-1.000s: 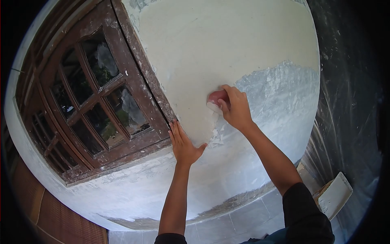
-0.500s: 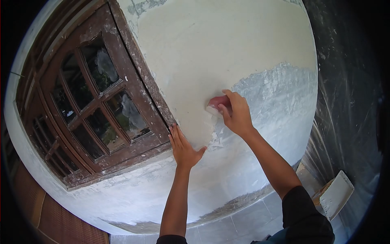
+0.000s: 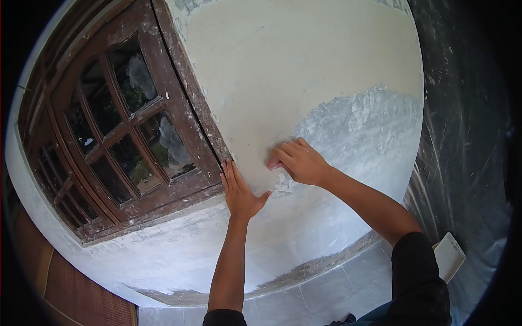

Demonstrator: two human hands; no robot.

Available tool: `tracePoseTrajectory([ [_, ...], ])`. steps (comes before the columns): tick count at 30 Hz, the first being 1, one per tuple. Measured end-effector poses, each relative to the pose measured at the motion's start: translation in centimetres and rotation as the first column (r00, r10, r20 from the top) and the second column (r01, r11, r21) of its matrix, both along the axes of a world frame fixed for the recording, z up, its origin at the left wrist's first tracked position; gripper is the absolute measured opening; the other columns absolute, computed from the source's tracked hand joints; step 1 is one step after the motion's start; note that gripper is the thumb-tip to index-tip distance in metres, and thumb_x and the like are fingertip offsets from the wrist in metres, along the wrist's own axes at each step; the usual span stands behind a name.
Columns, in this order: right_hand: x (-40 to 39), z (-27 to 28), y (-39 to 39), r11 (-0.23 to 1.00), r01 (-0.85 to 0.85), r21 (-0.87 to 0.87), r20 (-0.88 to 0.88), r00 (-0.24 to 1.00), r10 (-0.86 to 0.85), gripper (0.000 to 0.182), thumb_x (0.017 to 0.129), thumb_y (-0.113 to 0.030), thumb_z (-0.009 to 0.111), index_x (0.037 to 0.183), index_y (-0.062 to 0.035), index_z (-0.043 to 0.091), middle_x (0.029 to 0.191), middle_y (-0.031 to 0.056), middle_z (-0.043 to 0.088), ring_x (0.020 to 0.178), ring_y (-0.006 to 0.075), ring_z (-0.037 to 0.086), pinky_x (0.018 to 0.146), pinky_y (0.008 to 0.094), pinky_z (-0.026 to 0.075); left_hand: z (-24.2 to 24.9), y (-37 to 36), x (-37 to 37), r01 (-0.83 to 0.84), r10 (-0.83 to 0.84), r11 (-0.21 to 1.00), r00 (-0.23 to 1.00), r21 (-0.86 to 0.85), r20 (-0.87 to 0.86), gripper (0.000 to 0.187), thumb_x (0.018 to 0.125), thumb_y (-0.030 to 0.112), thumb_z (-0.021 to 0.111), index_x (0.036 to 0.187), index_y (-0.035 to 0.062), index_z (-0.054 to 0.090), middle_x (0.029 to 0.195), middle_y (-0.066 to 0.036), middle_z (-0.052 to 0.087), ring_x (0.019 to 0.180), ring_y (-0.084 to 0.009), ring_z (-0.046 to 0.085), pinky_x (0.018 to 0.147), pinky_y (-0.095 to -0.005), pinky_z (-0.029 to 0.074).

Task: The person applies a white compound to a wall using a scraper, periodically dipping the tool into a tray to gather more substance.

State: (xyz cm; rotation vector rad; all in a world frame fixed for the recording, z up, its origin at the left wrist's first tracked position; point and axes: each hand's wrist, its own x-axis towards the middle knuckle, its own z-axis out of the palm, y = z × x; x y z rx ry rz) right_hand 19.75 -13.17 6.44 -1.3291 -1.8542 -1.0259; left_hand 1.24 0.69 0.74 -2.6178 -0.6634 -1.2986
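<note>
My right hand (image 3: 302, 163) is closed around a small reddish putty spreader (image 3: 274, 163), whose edge rests against the plastered wall (image 3: 261, 81). Most of the spreader is hidden behind my fingers. Cream filler covers the wall above and around it, and rougher grey-white plaster (image 3: 375, 130) lies to its right. My left hand (image 3: 242, 199) is spread flat on the wall at the lower right corner of the brown wooden window frame (image 3: 197, 117). Its fingertips touch the frame's edge and its thumb points out to the right.
A paned window (image 3: 133, 136) with smeared glass fills the left side. Dark plastic sheeting (image 3: 462, 125) hangs at the right. A white tray-like container (image 3: 449, 257) stands at lower right on the grey tiled floor (image 3: 321, 290). Brown woven panels (image 3: 89, 293) are at lower left.
My right hand has moved down and slightly left across the wall with the spreader, and its wrist has turned. My left hand stays at the window corner. The view has shifted slightly.
</note>
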Motion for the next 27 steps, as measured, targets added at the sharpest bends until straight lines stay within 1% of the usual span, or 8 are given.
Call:
tracePoseTrajectory([
  [4,1.6,3.9,-1.7,0.934,0.192,0.303,-0.29,0.952,-0.101,0.032,0.083,-0.001,0.068,0.111,-0.0066,0.054,0.091,0.0066,0.062,0.087,0.0268,0.059,0.076,0.0385,0.04,0.2,-0.1,0.0,0.0,0.0,1.0,1.0,-0.007,0.002,0.136,0.059,0.04,0.089,0.151,-0.0066,0.0,0.158,-0.027,0.009,0.149,-0.0417,0.006,0.121,-0.054,0.008],
  [7,0.9,3.9,-1.9,0.913,0.116,0.391,-0.291,0.957,0.004,0.03,0.084,0.0,0.067,0.11,-0.0061,0.054,0.09,0.0065,0.061,0.083,0.0277,0.058,0.074,0.0388,0.04,0.3,-0.3,0.0,-0.002,0.002,1.0,1.0,-0.023,0.017,0.132,0.059,0.037,0.09,0.15,-0.0071,0.005,0.159,-0.025,0.011,0.149,-0.0418,0.007,0.12,-0.0549,0.011],
  [10,-1.9,0.3,-0.9,0.993,-0.067,0.093,-0.116,0.99,0.077,0.02,0.087,-0.007,0.063,0.105,-0.0074,0.055,0.088,0.0052,0.059,0.082,0.0237,0.057,0.073,0.0376,0.039,0.4,-0.6,0.0,-0.01,0.011,0.999,1.0,-0.034,0.007,0.133,0.059,0.037,0.09,0.15,-0.0072,0.004,0.159,-0.025,0.011,0.149,-0.0414,0.007,0.12,-0.0544,0.01],
  [13,-1.1,-1.0,0.4,1.0,-0.019,-0.023,0.046,0.999,0.02,0.021,0.087,-0.007,0.063,0.106,-0.0073,0.055,0.09,0.0066,0.058,0.083,0.0255,0.058,0.074,0.0382,0.039,0.2,-0.2,-0.1,-0.004,0.004,1.0,1.0,-0.001,0.001,0.137,0.059,0.042,0.089,0.151,-0.0067,0.0,0.159,-0.026,0.009,0.149,-0.0415,0.005,0.121,-0.053,0.008],
  [16,1.2,3.5,-0.9,0.974,0.104,0.199,-0.259,0.964,-0.05,0.023,0.087,-0.007,0.064,0.108,-0.0065,0.054,0.09,0.0077,0.058,0.084,0.0278,0.058,0.075,0.0394,0.04,0.3,-0.2,-0.1,-0.013,0.013,1.0,1.0,-0.019,-0.005,0.137,0.059,0.042,0.089,0.151,-0.0065,0.0,0.159,-0.026,0.01,0.149,-0.0416,0.005,0.121,-0.0533,0.008],
  [19,2.3,5.7,-2.2,0.907,0.178,0.38,-0.293,0.954,-0.065,0.029,0.086,-0.008,0.066,0.112,-0.0054,0.054,0.09,0.0078,0.059,0.084,0.0293,0.057,0.076,0.0409,0.04,0.2,-0.1,0.0,-0.014,0.014,1.0,1.0,-0.027,-0.003,0.137,0.059,0.043,0.088,0.151,-0.0063,0.0,0.159,-0.026,0.009,0.149,-0.0415,0.005,0.121,-0.0533,0.008],
  [24,-0.7,2.2,-1.2,0.995,-0.096,0.01,-0.086,0.992,0.097,0.028,0.086,-0.009,0.065,0.112,-0.0075,0.054,0.09,0.0068,0.058,0.088,0.0283,0.058,0.076,0.0403,0.041,0.1,-0.1,0.0,-0.007,0.007,1.0,1.0,-0.017,0.003,0.137,0.059,0.044,0.088,0.151,-0.0058,0.0,0.159,-0.025,0.008,0.149,-0.041,0.004,0.121,-0.0529,0.007],
  [27,0.6,3.9,-0.8,0.995,0.019,0.096,-0.126,0.992,-0.007,0.029,0.085,-0.008,0.065,0.112,-0.0075,0.054,0.091,0.0068,0.058,0.089,0.0276,0.059,0.075,0.0394,0.041,0.2,0.0,0.0,-0.014,0.014,1.0,1.0,-0.02,-0.004,0.137,0.059,0.045,0.088,0.152,-0.0056,0.0,0.159,-0.026,0.008,0.149,-0.0409,0.004,0.121,-0.0529,0.007],
])
